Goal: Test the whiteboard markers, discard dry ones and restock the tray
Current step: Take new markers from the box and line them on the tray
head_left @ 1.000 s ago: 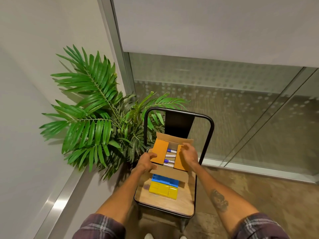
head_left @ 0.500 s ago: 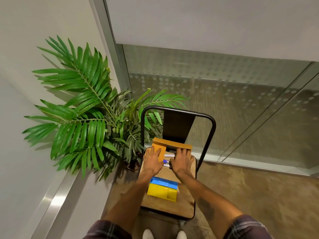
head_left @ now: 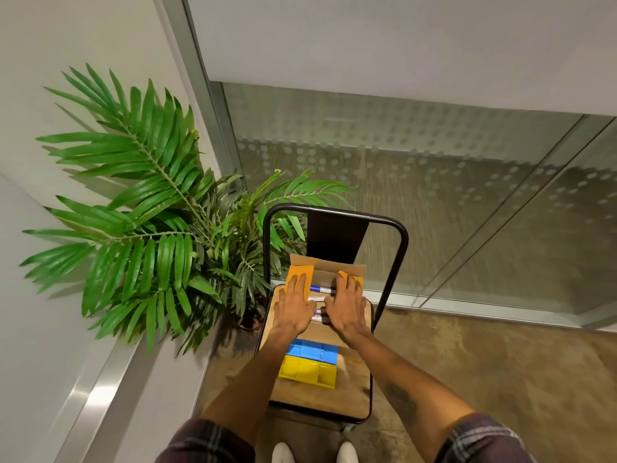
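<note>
- Box (head_left: pixel 325 264) flaps are pressed by L hand (head_left: pixel 293 309) & R hand (head_left: pixel 345 309), fingers flat (nothing gripped).
- Markers (head_left: pixel 321 289) are seen inside box, btwn hands.
- Tray (head_left: pixel 294 368) is set just nearside of box.

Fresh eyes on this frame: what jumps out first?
The big green palm fills the left side, against the wall. At centre, a black-framed chair carries an open cardboard box of markers, with the left hand and right hand laid flat on its orange flaps. Nearer the person, a blue tray and a yellow tray sit touching on the seat.
</note>
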Demonstrator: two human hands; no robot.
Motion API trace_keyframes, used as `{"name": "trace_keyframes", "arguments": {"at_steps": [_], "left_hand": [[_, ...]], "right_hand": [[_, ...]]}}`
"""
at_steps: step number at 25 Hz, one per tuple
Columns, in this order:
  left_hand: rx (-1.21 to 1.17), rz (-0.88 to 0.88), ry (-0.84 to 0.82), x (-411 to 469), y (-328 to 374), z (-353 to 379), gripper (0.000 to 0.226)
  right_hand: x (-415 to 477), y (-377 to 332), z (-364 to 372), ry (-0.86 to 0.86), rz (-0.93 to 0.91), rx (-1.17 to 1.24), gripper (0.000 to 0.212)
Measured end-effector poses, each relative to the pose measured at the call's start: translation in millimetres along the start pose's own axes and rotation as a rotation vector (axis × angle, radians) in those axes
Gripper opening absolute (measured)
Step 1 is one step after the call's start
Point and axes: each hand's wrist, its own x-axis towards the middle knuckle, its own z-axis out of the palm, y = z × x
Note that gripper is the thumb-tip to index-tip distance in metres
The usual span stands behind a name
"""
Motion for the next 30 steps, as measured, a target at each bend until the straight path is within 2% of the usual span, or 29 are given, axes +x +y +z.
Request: {"name": "trace_keyframes", "arguments": {"at_steps": [4, 7, 10, 12, 17, 19, 21, 24, 27, 30], "left_hand": [[-0.118, 0.053, 0.113, -12.8, 4.8, -18.8, 0.057], [-0.295, -0.045, 0.216, -18.8, -2.5, -26.9, 0.052], [-0.395, -0.195, 0.301, -20.8, -15.8, -29.4, 0.05], [-0.366, -0.253, 0.338, -21.6, -22.0, -32.1, 0.055], [-0.026, -0.279, 0.438, -16.1, -29.4, -33.4, 0.068], [0.074, -0.279, 0.433, -16.0, -26.5, -33.0, 0.065], [0.132, -0.23, 0.417, -17.1, -24.7, -30.6, 0.051], [0.088, -0.145, 0.369, -21.3, -28.6, -23.4, 0.033], [-0.05, -0.113, 0.342, -23.0, -34.0, -14.7, 0.031], [-0.114, -0.08, 0.355, -20.7, -37.7, -11.0, 0.033]], "right_hand": [[0.2, 0.4, -14.3, 0.078, -0.037, 0.119, 0.041], [-2.4, 6.8, -27.5, 0.123, -0.052, 0.196, 0.029], [-7.4, 19.4, -37.9, 0.159, -0.034, 0.252, 0.03], [-10.3, 28.8, -42.8, 0.178, -0.017, 0.257, 0.031], [-15.7, 49.6, -49.8, 0.233, 0.033, 0.121, 0.042], [-18.5, 59.4, -47.6, 0.235, 0.048, -0.001, 0.04], [-21.9, 67.6, -42.7, 0.26, 0.089, -0.096, 0.034], [-25.5, 71.8, -39.7, 0.249, 0.085, -0.195, 0.026], [-26.8, 70.4, -41.3, 0.174, 0.05, -0.222, 0.029], [-27.5, 67.8, -42.2, 0.178, 0.023, -0.245, 0.028]]}}
